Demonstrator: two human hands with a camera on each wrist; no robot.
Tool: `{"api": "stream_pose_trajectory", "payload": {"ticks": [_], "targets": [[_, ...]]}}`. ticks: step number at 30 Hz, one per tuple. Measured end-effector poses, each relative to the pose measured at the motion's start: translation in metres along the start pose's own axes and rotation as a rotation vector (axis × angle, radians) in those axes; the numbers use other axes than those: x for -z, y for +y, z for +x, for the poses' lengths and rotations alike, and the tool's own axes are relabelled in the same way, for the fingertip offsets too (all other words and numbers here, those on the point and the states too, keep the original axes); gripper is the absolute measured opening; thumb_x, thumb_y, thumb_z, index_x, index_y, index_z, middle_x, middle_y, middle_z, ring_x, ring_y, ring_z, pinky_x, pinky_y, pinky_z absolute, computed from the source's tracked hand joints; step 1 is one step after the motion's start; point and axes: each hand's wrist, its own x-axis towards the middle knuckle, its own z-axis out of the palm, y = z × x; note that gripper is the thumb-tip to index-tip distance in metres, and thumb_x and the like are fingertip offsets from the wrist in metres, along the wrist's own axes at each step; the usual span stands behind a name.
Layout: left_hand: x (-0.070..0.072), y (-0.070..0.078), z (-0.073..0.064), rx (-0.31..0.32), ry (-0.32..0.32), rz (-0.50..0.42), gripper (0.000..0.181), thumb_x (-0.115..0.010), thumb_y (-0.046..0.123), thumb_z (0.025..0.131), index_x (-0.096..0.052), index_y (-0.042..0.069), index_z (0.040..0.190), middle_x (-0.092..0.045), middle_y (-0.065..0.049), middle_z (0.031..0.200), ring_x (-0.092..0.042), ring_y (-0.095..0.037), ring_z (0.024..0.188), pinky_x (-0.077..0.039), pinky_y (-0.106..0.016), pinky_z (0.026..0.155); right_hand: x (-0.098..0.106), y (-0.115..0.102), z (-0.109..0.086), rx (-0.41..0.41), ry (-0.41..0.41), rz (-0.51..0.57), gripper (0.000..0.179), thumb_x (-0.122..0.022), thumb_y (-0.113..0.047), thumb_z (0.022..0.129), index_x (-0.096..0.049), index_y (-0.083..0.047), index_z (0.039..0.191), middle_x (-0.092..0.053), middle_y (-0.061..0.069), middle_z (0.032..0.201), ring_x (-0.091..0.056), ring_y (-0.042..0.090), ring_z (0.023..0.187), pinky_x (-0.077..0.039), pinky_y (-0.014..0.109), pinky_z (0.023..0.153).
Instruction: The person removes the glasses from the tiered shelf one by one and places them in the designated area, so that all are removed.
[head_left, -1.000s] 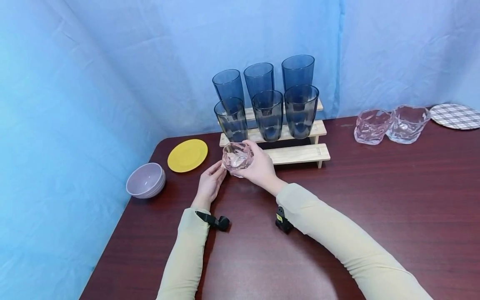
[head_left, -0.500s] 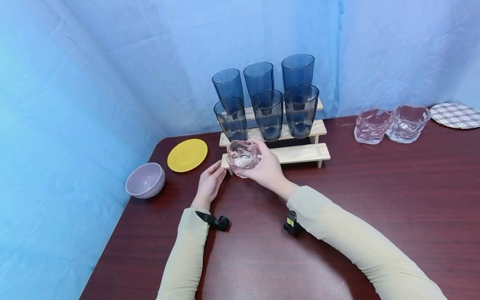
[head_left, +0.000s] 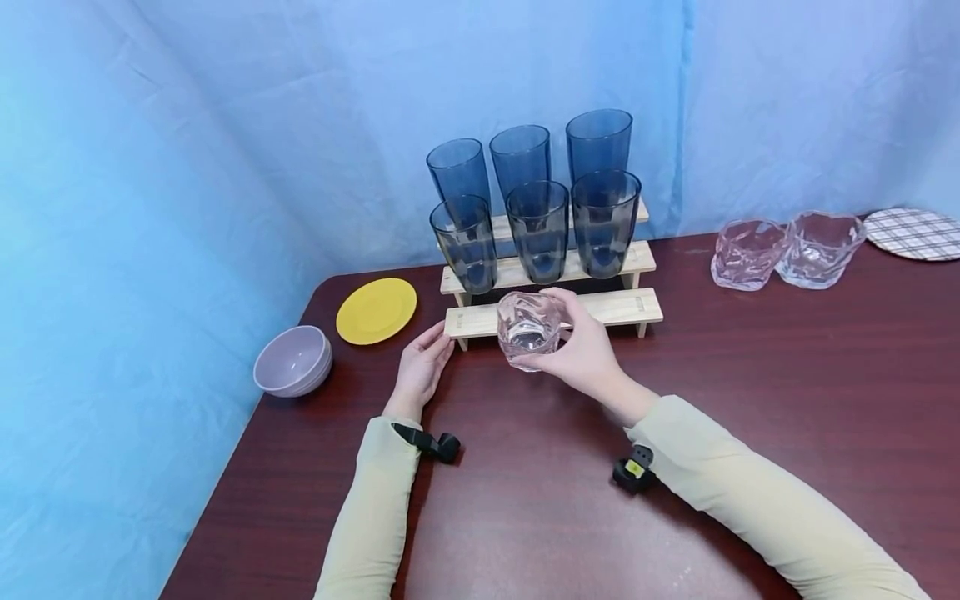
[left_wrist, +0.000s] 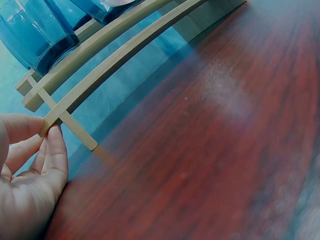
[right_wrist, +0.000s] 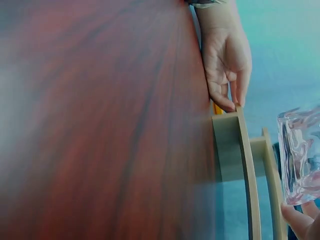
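My right hand (head_left: 588,350) grips a clear pinkish faceted glass (head_left: 528,323) between thumb and fingers. The glass is upright, in front of the lowest step of a wooden tiered rack (head_left: 617,307); in the right wrist view the glass (right_wrist: 300,155) looks raised above that step. At the rack's left end my left hand (head_left: 422,367) pinches the tip of the lowest board, as the left wrist view shows with the thumb and fingers around the board end (left_wrist: 54,117). Several tall blue glasses (head_left: 538,229) stand on the upper two steps.
A yellow plate (head_left: 377,311) and a lilac bowl (head_left: 292,362) sit left of the rack on the dark red table (head_left: 510,517). To the right, a pink glass (head_left: 742,257) and a clear glass (head_left: 817,252) touch beside a checked round mat (head_left: 913,233). A blue curtain (head_left: 360,125) hangs behind.
My right hand has carried the glass to the right, away from the rack's left end, and slightly toward me. The left hand has kept its place on the board end.
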Motion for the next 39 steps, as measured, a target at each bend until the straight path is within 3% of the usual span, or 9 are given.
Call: {"api": "stream_pose_trajectory", "payload": {"ticks": [3, 10, 16, 18, 27, 35, 39], "targets": [[0.001, -0.001, 0.000, -0.002, -0.003, -0.003, 0.043, -0.058, 0.004, 0.093, -0.050, -0.002, 0.134, -0.052, -0.019, 0.134, -0.057, -0.015, 0.109, -0.047, -0.025, 0.098, 0.013, 0.003, -0.004, -0.013, -0.002, 0.004, 0.088, -0.092, -0.016, 0.057, -0.045, -0.011, 0.132, -0.061, 0.010, 0.120, -0.060, 0.026, 0.104, -0.051, 0.041, 0.086], [-0.009, 0.013, -0.005, 0.073, 0.054, 0.029, 0.045, -0.048, -0.002, 0.096, -0.041, -0.004, 0.140, -0.043, -0.022, 0.142, -0.058, -0.005, 0.098, -0.049, -0.016, 0.088, 0.046, 0.004, -0.006, -0.074, 0.002, -0.010, 0.088, -0.089, -0.008, 0.059, -0.041, -0.008, 0.133, -0.057, 0.014, 0.120, -0.056, 0.028, 0.111, -0.051, 0.042, 0.090], [-0.010, 0.016, -0.005, 0.073, 0.051, 0.011, 0.045, -0.047, -0.003, 0.096, -0.040, -0.005, 0.140, -0.042, -0.023, 0.142, -0.058, -0.004, 0.094, -0.049, -0.014, 0.084, 0.073, 0.009, -0.007, -0.074, 0.061, -0.074, 0.085, -0.088, -0.006, 0.061, -0.040, -0.008, 0.132, -0.058, 0.011, 0.113, -0.055, 0.012, 0.103, -0.048, 0.011, 0.078], [-0.010, 0.015, -0.005, 0.073, 0.054, 0.018, 0.045, -0.048, -0.003, 0.096, -0.040, -0.004, 0.140, -0.043, -0.023, 0.142, -0.058, -0.004, 0.095, -0.050, -0.014, 0.083, 0.080, 0.010, -0.008, -0.072, 0.075, -0.079, 0.085, -0.088, -0.006, 0.061, -0.040, -0.008, 0.131, -0.059, 0.012, 0.112, -0.054, 0.007, 0.099, -0.047, 0.008, 0.073], [-0.009, 0.014, -0.005, 0.068, 0.055, 0.034, 0.044, -0.047, -0.003, 0.096, -0.041, -0.004, 0.140, -0.044, -0.021, 0.142, -0.057, -0.007, 0.099, -0.050, -0.015, 0.084, 0.111, 0.018, -0.010, -0.139, 0.131, -0.138, 0.085, -0.089, -0.013, 0.062, -0.039, -0.010, 0.130, -0.059, 0.008, 0.107, -0.054, -0.001, 0.092, -0.044, 0.005, 0.069], [-0.010, 0.012, -0.005, 0.064, 0.055, 0.006, 0.043, -0.046, -0.004, 0.096, -0.041, -0.006, 0.139, -0.043, -0.023, 0.141, -0.058, -0.004, 0.092, -0.050, -0.013, 0.081, 0.131, 0.028, -0.004, -0.159, 0.212, -0.141, 0.077, -0.087, -0.012, 0.066, -0.039, -0.014, 0.127, -0.059, -0.019, 0.090, -0.055, -0.006, 0.078, -0.044, 0.006, 0.063], [-0.010, 0.013, -0.005, 0.060, 0.054, 0.004, 0.043, -0.045, -0.005, 0.096, -0.040, -0.007, 0.139, -0.042, -0.024, 0.142, -0.058, -0.003, 0.091, -0.050, -0.012, 0.079, 0.136, 0.030, 0.001, -0.218, 0.278, -0.113, 0.075, -0.086, -0.012, 0.068, -0.038, -0.018, 0.126, -0.056, -0.017, 0.092, -0.053, -0.007, 0.078, -0.043, 0.005, 0.066]]}}
